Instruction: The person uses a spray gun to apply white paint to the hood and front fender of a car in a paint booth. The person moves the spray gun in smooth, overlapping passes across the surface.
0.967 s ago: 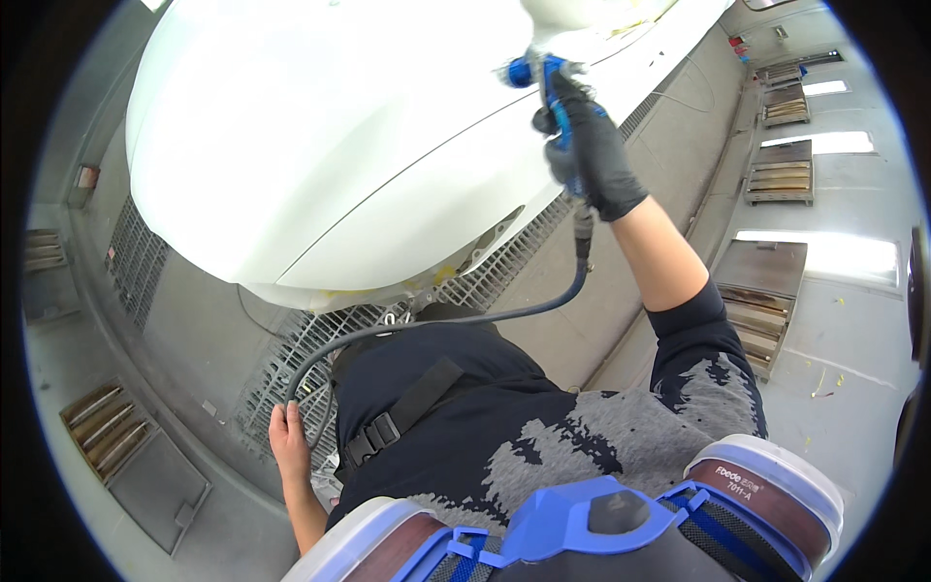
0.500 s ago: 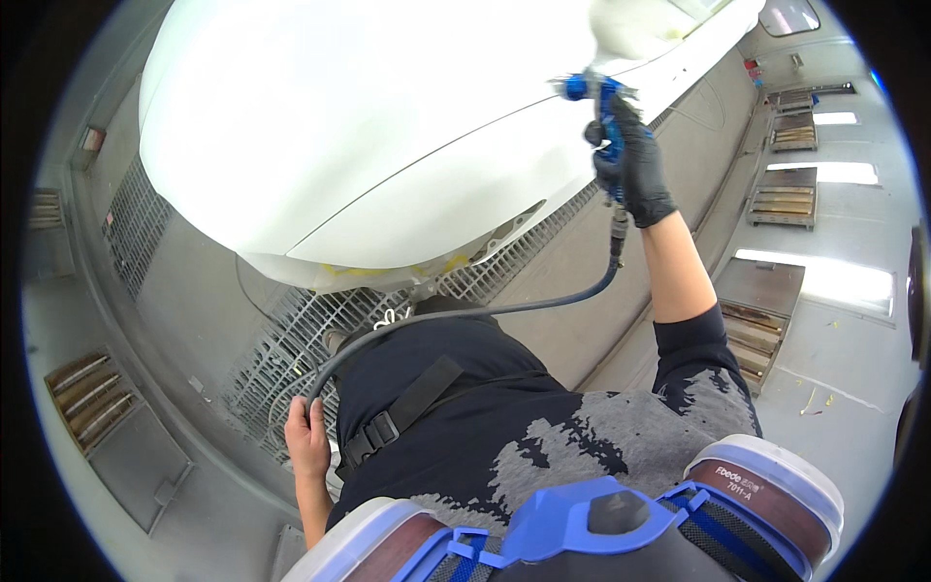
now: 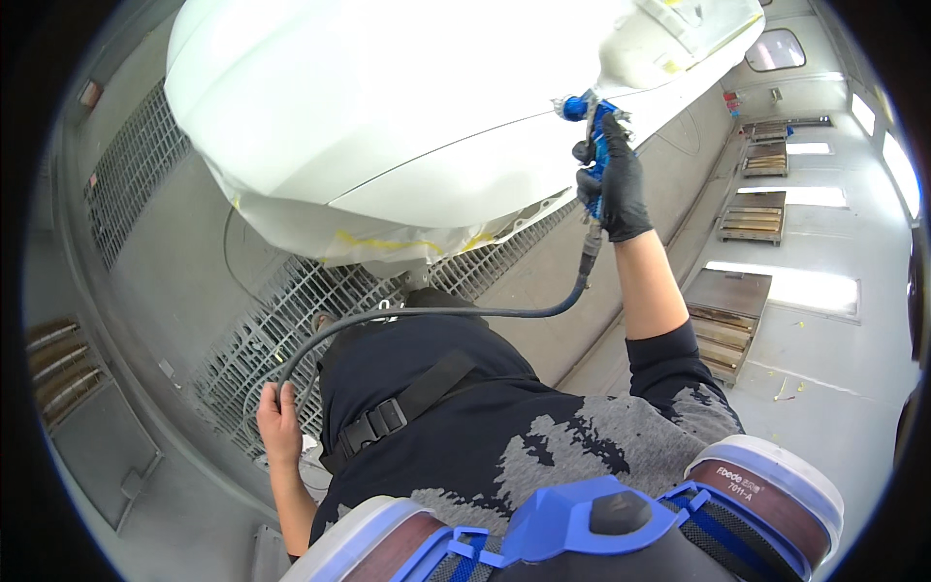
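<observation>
My right hand (image 3: 626, 192), in a black glove, is wrapped round the grip of a blue spray gun (image 3: 603, 145). A whitish cup (image 3: 626, 53) rises above the gun. The gun's nozzle end points left, over the side of a white car body (image 3: 388, 107), with a gap I cannot judge. From the bottom of the grip a dark air hose (image 3: 465, 311) curves across my front to the left. My bare left hand (image 3: 279, 427) pinches this hose low at my left side, away from the car.
Yellow masking tape (image 3: 364, 242) and thin film edge the car's lower end. Below lies a metal floor grating (image 3: 262, 335); more grating (image 3: 136, 179) is farther left. Slatted wall vents (image 3: 722, 339) line the right wall. A respirator (image 3: 592, 519) juts into the near edge.
The view has shifted, so the car shows farther right and higher. My right hand has brought the spray gun leftward along the panel. My left hand keeps the hose, slightly lower and farther left.
</observation>
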A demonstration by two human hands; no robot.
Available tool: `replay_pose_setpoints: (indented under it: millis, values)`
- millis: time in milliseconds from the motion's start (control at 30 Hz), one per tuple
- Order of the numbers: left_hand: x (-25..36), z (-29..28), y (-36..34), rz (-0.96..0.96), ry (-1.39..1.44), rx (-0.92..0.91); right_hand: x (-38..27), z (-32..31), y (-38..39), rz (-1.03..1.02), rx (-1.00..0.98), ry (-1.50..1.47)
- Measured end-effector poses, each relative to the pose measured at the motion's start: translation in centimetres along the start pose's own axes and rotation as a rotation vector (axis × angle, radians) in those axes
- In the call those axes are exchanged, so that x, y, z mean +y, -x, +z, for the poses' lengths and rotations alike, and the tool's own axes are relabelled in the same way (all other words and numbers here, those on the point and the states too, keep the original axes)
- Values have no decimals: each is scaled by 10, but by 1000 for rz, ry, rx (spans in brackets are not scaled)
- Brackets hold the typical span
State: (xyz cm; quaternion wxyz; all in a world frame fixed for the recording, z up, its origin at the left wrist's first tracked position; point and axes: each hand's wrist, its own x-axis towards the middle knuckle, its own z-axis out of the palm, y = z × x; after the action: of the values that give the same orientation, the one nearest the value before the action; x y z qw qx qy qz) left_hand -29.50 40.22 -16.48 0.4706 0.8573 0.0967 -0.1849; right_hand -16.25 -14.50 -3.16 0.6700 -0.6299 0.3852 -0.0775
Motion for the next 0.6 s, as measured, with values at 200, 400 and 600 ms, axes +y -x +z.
replay_pose_setpoints:
  millis: [200, 400, 600]
  values:
    - [-74, -55, 1, -19, 27, 45, 40, 107, 65, 57, -177, 8]
    - [-139, -99, -2, -29, -46, 32, 105, 196, 113, 107, -427, 127]
    - [-166, -127, 9, -35, -125, -46, 137, 189, 122, -873, -544, 830]
